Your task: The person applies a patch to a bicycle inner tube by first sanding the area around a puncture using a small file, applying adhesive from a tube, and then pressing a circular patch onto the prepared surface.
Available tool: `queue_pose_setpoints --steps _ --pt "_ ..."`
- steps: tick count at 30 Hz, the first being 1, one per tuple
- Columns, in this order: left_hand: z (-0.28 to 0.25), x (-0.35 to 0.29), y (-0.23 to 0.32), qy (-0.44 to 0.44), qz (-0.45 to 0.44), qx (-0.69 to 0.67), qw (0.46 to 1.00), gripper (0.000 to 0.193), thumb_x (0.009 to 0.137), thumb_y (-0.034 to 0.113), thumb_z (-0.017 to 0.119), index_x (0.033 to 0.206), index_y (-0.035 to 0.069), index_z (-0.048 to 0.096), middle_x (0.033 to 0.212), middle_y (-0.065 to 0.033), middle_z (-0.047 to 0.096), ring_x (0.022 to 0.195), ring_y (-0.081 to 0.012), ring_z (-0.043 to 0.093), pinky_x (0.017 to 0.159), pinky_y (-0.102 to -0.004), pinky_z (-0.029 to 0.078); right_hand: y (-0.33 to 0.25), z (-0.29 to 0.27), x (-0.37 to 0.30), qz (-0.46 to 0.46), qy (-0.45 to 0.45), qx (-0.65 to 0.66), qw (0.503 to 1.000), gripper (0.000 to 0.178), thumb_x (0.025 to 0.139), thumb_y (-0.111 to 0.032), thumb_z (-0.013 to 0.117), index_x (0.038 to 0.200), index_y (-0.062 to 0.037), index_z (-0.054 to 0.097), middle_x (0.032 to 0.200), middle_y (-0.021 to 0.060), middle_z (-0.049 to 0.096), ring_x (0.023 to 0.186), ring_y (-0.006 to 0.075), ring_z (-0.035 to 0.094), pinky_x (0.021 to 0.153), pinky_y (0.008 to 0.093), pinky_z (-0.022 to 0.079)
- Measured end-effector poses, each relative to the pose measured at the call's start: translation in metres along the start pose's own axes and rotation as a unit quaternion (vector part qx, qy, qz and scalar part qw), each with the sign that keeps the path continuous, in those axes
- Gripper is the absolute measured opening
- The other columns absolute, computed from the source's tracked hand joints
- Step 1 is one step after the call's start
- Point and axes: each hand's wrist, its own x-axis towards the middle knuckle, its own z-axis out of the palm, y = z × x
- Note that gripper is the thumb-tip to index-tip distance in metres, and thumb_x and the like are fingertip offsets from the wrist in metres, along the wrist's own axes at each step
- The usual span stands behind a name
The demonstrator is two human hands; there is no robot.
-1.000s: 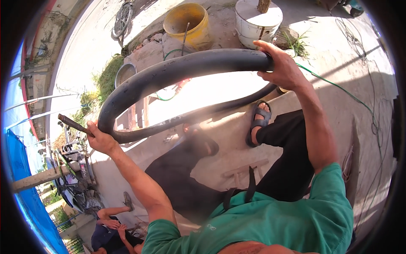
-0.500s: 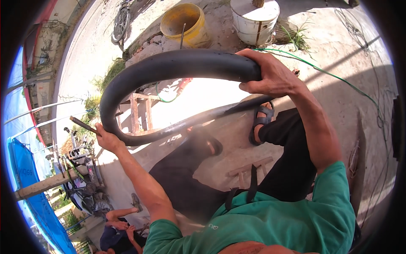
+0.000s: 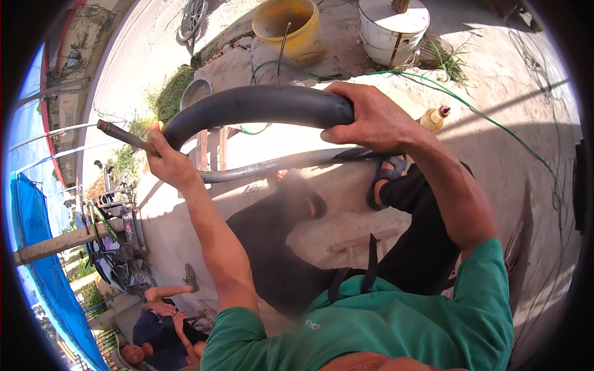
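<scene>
I'm holding black tube (image 3: 263, 108) up; right hand (image 3: 374, 117) pinching it; left hand (image 3: 171, 162) curled round rod (image 3: 122, 133); next prob needs steadiness

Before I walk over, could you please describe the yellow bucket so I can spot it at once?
Find the big curved black tube. Beyond its upper edge, the yellow bucket sits left of a white bucket. Its yellow colour and open mouth set it apart; a piece of wood rises from the white one.
</scene>
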Motion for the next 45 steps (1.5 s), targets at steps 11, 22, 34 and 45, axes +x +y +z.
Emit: queue_pose_setpoints --steps 11,22,34,45 --pt "0.072 0.006 0.001 -0.043 0.134 -0.027 0.99 0.041 0.105 0.038 0.061 0.089 0.005 0.079 0.079 -0.0084 0.069 0.08 -0.0262 0.063 0.082 -0.0404 0.047 -0.01 0.04 0.012 -0.011 -0.091 0.015 0.996 0.065 0.072 -0.031 0.085 0.124 0.0017 0.063 0.097 0.0092 0.064 0.09 0.0207 0.06 0.086 0.034 0.049" --pt "0.108 0.069 0.06 -0.065 0.33 0.155 0.929 0.036 0.099 0.039 0.067 0.084 0.006 0.071 0.079 -0.0121 0.068 0.078 -0.0319 0.065 0.073 -0.0436 0.05 -0.012 0.043 0.034 0.009 -0.082 0.201 0.976 0.067 0.077 -0.024 0.085 0.133 -0.0021 0.057 0.101 0.0058 0.068 0.087 0.0146 0.063 0.086 0.033 0.052" --pt "0.165 -0.081 0.166 -0.375 0.418 0.155 0.813 0.028 0.081 0.034 0.082 0.097 0.014 0.073 0.083 -0.0055 0.071 0.086 -0.0272 0.07 0.083 -0.0447 0.049 -0.016 0.059 0.026 -0.046 -0.09 0.192 0.976 0.045 0.087 -0.024 0.081 0.124 -0.0023 0.069 0.114 0.0069 0.071 0.105 0.0152 0.063 0.091 0.0347 0.053" --pt "0.162 -0.028 0.149 -0.259 0.457 0.149 0.837 0.025 0.077 0.035 0.081 0.088 0.015 0.071 0.08 -0.0064 0.07 0.079 -0.0297 0.069 0.077 -0.0442 0.051 -0.027 0.06 0.019 0.052 -0.093 0.312 0.944 0.05 0.079 -0.022 0.077 0.121 0.0007 0.063 0.09 0.0059 0.066 0.071 0.0145 0.062 0.066 0.031 0.053"
